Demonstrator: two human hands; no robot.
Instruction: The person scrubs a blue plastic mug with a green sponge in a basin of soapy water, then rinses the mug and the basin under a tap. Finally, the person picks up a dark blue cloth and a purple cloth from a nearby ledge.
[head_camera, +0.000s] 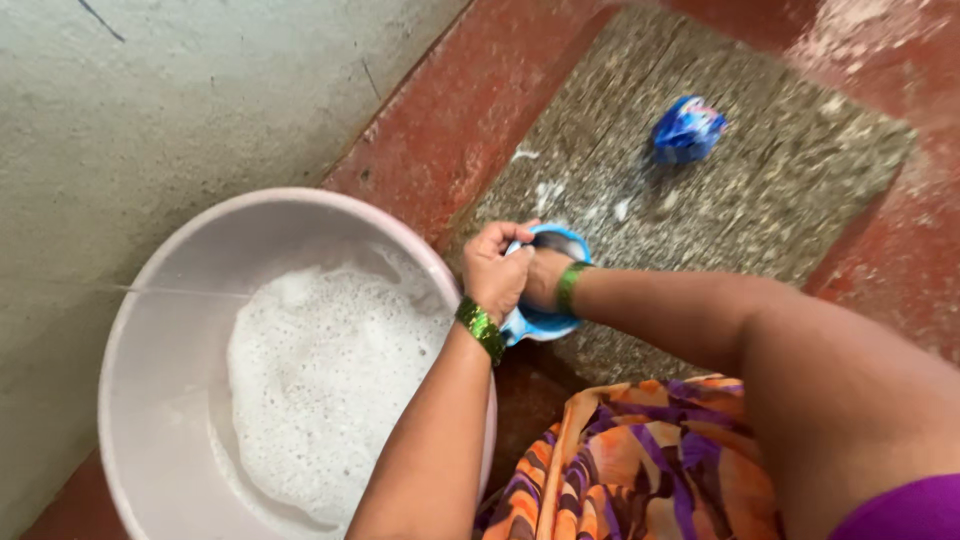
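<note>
My left hand (495, 272) grips the rim of a small blue container (548, 322) that rests at the near edge of a rough stone slab (760, 200). My right hand (545, 278) reaches into the container, and its fingers are hidden inside. Both wrists wear green bangles. Just left of the hands, a large pale basin (150, 330) holds foamy soapy water (320, 370).
A crumpled blue packet (688, 128) lies farther back on the slab. Red floor (470, 100) surrounds the slab, and a grey wall (150, 100) rises at the left. My orange and purple patterned cloth (640, 460) covers my lap at the bottom.
</note>
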